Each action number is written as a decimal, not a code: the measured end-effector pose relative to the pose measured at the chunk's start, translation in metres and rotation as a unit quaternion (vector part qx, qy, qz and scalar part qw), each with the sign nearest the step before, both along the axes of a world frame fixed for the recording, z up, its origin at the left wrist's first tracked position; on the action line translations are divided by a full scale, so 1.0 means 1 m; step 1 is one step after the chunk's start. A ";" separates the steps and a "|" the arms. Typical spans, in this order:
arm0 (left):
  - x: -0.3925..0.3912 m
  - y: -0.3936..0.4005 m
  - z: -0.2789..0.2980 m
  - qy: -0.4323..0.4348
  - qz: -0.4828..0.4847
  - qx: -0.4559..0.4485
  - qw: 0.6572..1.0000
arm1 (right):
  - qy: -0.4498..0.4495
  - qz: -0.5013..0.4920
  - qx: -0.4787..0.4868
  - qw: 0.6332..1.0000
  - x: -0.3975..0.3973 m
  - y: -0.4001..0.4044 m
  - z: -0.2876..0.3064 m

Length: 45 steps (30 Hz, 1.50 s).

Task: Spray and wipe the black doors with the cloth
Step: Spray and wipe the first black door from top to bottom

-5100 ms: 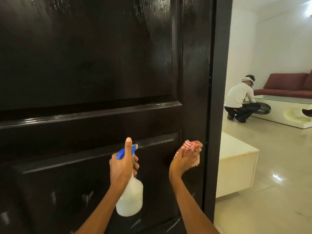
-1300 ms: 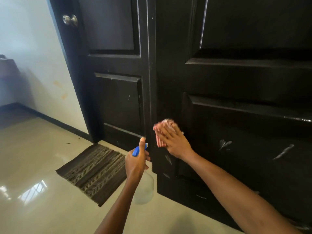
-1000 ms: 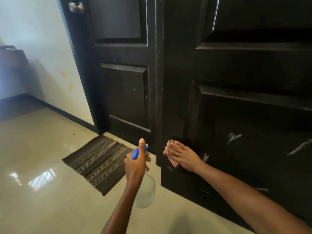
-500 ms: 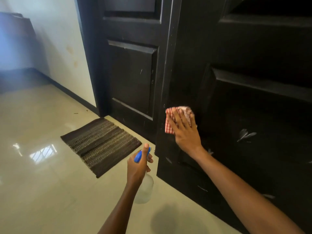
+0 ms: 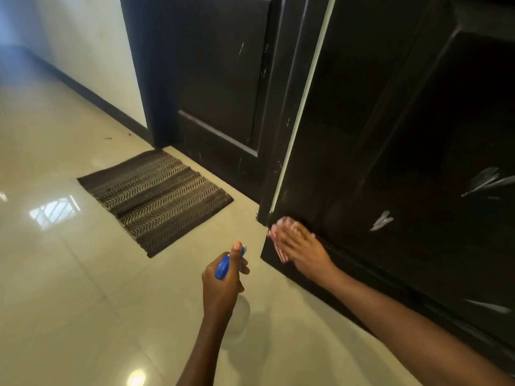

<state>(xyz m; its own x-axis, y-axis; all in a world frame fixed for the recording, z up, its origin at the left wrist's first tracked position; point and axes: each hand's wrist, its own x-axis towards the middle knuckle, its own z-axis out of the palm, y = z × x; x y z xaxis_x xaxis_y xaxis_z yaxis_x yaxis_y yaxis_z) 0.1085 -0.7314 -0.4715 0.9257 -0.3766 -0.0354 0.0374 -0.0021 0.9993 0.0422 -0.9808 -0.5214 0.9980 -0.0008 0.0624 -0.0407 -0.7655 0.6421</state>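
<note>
Item, low corner of near black door [image 5: 390,135]: right hand [image 5: 302,250] flat, pressing red-checked cloth [image 5: 278,240] to bottom rail; left hand [image 5: 223,282] clenched round spray bottle [image 5: 237,305], clear of door; risk, cloth slipping past the door edge, white smears [image 5: 381,220] left unwiped.

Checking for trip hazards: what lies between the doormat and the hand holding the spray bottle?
Only bare glossy floor tile, in the head view, between doormat and left hand.

Likely a home hallway: panelled black doors [image 5: 390,135], doormat [image 5: 156,196], glossy tiles [image 5: 69,302].
</note>
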 end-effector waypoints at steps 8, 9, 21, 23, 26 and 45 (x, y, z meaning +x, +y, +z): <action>0.004 -0.014 -0.015 0.026 0.023 -0.014 0.999 | -0.217 -0.056 0.053 0.973 0.026 0.003 0.046; 0.004 -0.013 -0.015 0.030 0.023 -0.017 0.999 | -0.191 -0.050 0.050 0.979 0.025 0.002 0.028; -0.003 0.005 -0.057 0.019 0.021 0.011 1.000 | 0.233 -0.071 -0.041 0.969 0.031 0.020 -0.100; -0.010 0.005 -0.055 0.025 0.008 0.016 1.000 | 0.241 -0.052 -0.062 0.967 -0.009 0.007 -0.100; -0.020 0.003 -0.048 0.037 -0.021 0.025 0.999 | 0.282 -0.052 -0.075 0.955 -0.085 -0.019 -0.094; -0.074 -0.050 -0.031 0.069 -0.031 -0.001 0.997 | 0.022 -0.005 0.041 0.999 -0.124 -0.035 -0.017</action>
